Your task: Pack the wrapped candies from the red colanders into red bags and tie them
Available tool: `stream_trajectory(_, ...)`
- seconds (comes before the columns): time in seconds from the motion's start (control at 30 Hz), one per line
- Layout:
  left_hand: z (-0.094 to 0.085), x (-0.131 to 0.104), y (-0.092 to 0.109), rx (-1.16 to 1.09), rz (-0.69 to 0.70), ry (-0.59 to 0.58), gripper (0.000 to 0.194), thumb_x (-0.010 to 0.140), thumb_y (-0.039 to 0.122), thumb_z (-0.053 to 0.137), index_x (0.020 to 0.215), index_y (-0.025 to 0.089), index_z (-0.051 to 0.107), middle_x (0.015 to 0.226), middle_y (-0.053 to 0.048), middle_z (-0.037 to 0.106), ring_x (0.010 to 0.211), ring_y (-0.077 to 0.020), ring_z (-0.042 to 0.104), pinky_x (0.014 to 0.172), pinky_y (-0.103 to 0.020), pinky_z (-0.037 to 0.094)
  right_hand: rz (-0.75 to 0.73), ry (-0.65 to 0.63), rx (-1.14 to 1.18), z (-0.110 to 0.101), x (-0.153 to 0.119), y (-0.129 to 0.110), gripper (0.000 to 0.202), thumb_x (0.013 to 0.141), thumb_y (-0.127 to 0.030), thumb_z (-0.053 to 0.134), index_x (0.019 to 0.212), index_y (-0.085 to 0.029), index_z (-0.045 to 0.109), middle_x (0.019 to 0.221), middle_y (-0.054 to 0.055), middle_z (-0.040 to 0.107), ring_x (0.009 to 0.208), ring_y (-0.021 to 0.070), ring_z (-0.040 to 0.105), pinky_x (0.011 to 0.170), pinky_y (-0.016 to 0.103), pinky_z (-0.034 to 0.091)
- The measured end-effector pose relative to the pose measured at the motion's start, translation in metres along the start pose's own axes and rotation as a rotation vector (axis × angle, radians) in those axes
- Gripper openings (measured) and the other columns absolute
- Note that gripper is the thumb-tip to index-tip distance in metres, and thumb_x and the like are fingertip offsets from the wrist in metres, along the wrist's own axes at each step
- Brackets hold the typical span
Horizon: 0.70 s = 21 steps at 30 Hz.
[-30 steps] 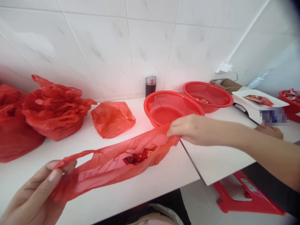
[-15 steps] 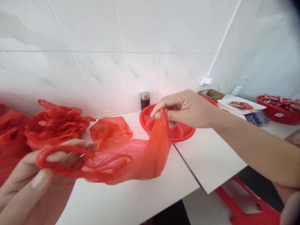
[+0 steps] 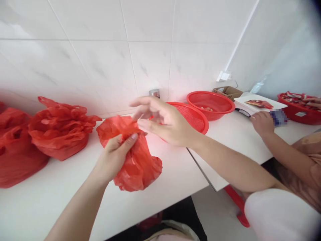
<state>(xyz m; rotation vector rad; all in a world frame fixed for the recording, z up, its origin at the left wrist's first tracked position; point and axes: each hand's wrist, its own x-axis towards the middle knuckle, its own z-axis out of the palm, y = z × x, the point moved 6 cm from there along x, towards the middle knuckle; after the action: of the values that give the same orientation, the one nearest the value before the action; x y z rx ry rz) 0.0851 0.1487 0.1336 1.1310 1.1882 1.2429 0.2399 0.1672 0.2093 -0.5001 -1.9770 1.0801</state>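
bottle [image 3: 154, 92] mostly hidden, packet-filled basin [image 3: 292, 108] cropped (right edge)

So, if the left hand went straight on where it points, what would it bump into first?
Most likely the right hand, just ahead in this view, though depth is unclear. The left hand grips a red bag, which would come along.

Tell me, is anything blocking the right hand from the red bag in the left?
Nothing visible is. The left hand holds the red bag by its gathered top; the open right hand is close beside, though contact is unclear.
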Motion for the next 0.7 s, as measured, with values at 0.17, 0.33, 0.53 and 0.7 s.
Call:
stream_trajectory(0.17,-0.015,0.001,-0.007,-0.202,-0.032,0.087,0.032,0.074,0.043,0.074,0.097,0.02,0.072,0.074,-0.002,0.071,0.067,-0.0182,0.068,0.054,-0.023,0.055,0.33,-0.159,-0.062,0.036,-0.066,0.101,0.078,0.066,-0.032,0.082,0.135,-0.03,0.046,0.139,0.008,0.05,0.111,0.022,0.058,0.087,0.035,0.051)
stream_trajectory(0.33,-0.033,0.007,-0.016,-0.211,-0.038,0.148,0.027,0.071,0.042,0.077,0.087,0.022,0.071,0.065,0.002,0.068,0.055,-0.014,0.064,0.048,-0.02,0.053,0.361,-0.022,-0.069,0.061,-0.094,0.13,0.017,0.087,-0.017,0.052,0.089,-0.02,0.068,0.079,0.001,0.066,0.07,0.0147,0.061,0.069,0.029,0.05)
stream_trajectory(0.53,-0.069,0.017,-0.043,-0.273,-0.049,0.316,0.026,0.068,0.037,0.08,0.083,0.018,0.071,0.075,-0.001,0.073,0.059,-0.0138,0.066,0.053,-0.019,0.054,0.329,-0.038,-0.054,0.038,-0.08,0.083,0.011,0.087,-0.026,0.058,0.082,-0.02,0.066,0.075,0.0,0.063,0.065,0.0128,0.058,0.061,0.025,0.046)
stream_trajectory(0.7,-0.071,0.008,-0.042,-0.196,-0.008,0.29,0.022,0.07,0.037,0.078,0.081,0.02,0.07,0.072,0.0,0.071,0.062,-0.0138,0.065,0.057,-0.019,0.053,0.444,-0.036,-0.349,0.0,-0.087,0.093,0.017,0.091,-0.025,0.05,0.09,-0.021,0.067,0.086,0.003,0.068,0.075,0.0159,0.062,0.07,0.03,0.047)
